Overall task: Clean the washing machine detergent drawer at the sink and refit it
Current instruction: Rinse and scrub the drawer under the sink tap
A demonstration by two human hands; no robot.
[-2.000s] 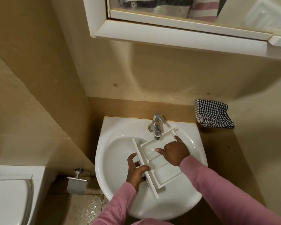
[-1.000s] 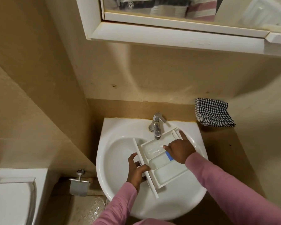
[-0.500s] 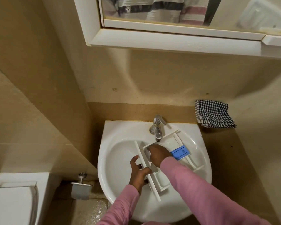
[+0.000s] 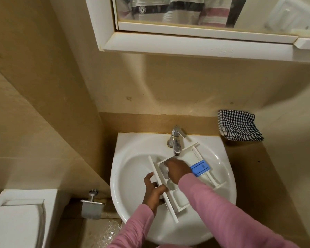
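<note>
The white detergent drawer [image 4: 180, 198] lies slantwise in the basin of the sink [image 4: 131, 178], its far end up on the rim just right of the tap [image 4: 176, 140] and its long front panel towards the left. The left hand [image 4: 153, 191] holds that front panel: the thumb comes over the near face and the fingers curl round the far edge, so the grip is closed on the drawer. The right hand [image 4: 177, 171] reaches down, knuckles up, into the compartment right under the tap spout. Its fingertips are hidden inside the compartment, so I cannot tell whether that grip is spread or pinching anything. Something clear and glistening shows beside the fingers, possibly water. A blue flap [image 4: 200, 168] stands open on the drawer just beside the right wrist. Both arms wear pink sleeves [image 4: 222, 217].

To the right of the sink, on the tan worktop [image 4: 258, 169], a black-and-white checked cloth [image 4: 239, 126] lies folded against the wall, well apart from the drawer.
</note>
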